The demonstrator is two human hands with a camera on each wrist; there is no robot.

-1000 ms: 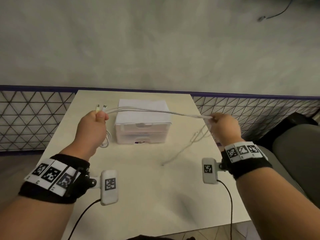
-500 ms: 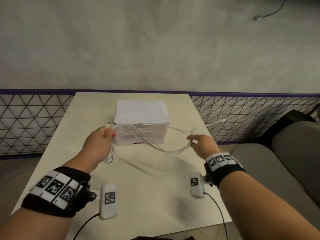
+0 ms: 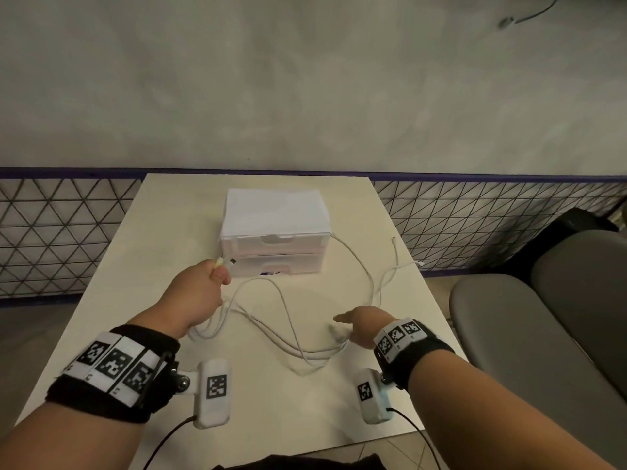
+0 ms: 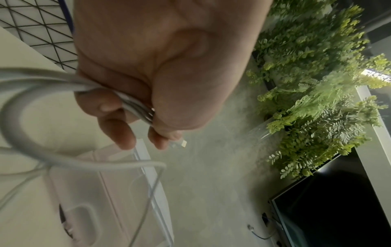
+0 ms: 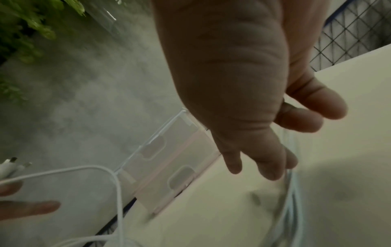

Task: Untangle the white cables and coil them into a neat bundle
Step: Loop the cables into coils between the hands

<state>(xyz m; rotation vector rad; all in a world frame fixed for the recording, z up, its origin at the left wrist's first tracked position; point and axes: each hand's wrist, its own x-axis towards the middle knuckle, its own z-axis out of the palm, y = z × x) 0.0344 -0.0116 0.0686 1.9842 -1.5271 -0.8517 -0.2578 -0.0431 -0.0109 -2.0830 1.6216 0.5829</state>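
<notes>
Left hand (image 3: 200, 293) grips white cables (image 3: 288, 329) near their plugs (fist tight). Right hand (image 3: 364, 325) at 4 o'clock on table (image 3: 142, 266), fingers loose, touching slack strands; drawer box (image 3: 274, 232) at 12.

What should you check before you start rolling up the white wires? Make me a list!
1. Left hand grips the plug ends: ok.
2. Right hand has hold of the white cables: not ok; fingers look relaxed and open beside them.
3. Cables untangled: not ok; strands cross in loose loops on the table.
4. Far cable ends on the table: ok, but near its right edge.
5. Drawer box clear of the cables: cannot tell; one strand runs close by its corner.
</notes>
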